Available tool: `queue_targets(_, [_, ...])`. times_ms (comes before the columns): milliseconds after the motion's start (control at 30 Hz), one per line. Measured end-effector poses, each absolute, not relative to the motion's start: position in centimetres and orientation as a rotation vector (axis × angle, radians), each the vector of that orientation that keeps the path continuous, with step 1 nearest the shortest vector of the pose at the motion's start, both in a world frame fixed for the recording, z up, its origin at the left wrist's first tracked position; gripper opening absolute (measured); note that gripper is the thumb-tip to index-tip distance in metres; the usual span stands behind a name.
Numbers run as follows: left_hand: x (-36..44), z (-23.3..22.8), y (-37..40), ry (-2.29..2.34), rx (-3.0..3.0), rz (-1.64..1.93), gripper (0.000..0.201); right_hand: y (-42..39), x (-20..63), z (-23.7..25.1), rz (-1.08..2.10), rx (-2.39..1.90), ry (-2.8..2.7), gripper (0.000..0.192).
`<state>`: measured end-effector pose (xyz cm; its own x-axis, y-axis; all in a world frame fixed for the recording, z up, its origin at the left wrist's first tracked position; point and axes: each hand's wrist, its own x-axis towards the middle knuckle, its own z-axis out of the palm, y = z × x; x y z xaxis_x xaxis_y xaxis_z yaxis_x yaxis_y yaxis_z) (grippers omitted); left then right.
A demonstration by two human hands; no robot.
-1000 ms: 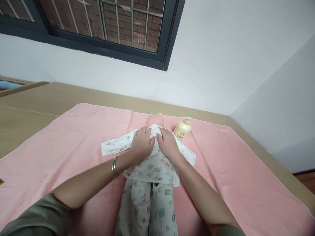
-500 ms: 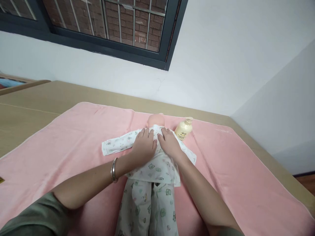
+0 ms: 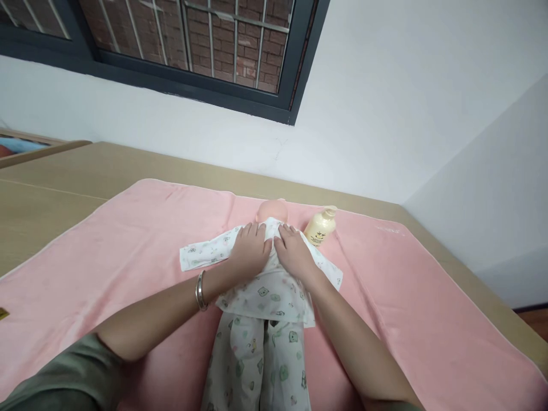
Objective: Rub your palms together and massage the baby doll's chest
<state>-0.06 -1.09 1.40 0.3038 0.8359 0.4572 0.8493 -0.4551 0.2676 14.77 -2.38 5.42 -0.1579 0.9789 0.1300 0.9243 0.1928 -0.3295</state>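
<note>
A baby doll [image 3: 272,211] lies on a pink blanket [image 3: 149,228], its bald head pointing away from me. It wears a white printed shirt [image 3: 269,291] with long sleeves and matching trousers [image 3: 285,359]. My left hand [image 3: 250,249] rests flat on the left side of the shirt's upper part, fingers stretched toward the head. On the right side of the shirt lies my right hand [image 3: 295,251], also flat with fingers extended. Neither hand grips anything. The doll's face is out of sight.
A cream pump bottle [image 3: 320,226] stands tilted on the blanket, just beyond my right hand. Under the blanket is a tan surface [image 3: 107,165], which meets a white wall [image 3: 351,131] with a dark-framed window [image 3: 240,103] above.
Both hands stay on the shirt with hardly any movement. The whole view has shifted very slightly.
</note>
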Motion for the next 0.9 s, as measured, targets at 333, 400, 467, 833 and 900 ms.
queue_targets(333, [-0.7, 2.0, -0.2, -1.630, -2.613, -0.921, 0.028, -4.2, 13.2, 5.5, 0.101, -1.862, -2.197, 0.056])
queue_targets(400, [-0.9, 1.8, 0.6, -1.674, -2.606, -0.923, 0.028, -4.9, 12.9, 5.7, 0.086, -1.812, -2.237, 0.055])
queue_targets(467, [-0.9, 1.5, 0.7, -1.664, -2.582, -0.931, 0.029, -4.7, 13.2, 5.8, 0.130, -1.780, -2.242, 0.054])
queue_targets(833, [-0.1, 1.0, -0.6, -1.639, -2.470, -0.942, 0.041, -1.2, 15.6, 4.8, 0.211, -1.717, -2.109, 0.044])
queue_targets(900, [0.2, 1.0, -1.7, -1.602, -2.452, -0.899, 0.044, -1.0, 15.9, 4.9, 0.260, -1.659, -2.124, 0.040])
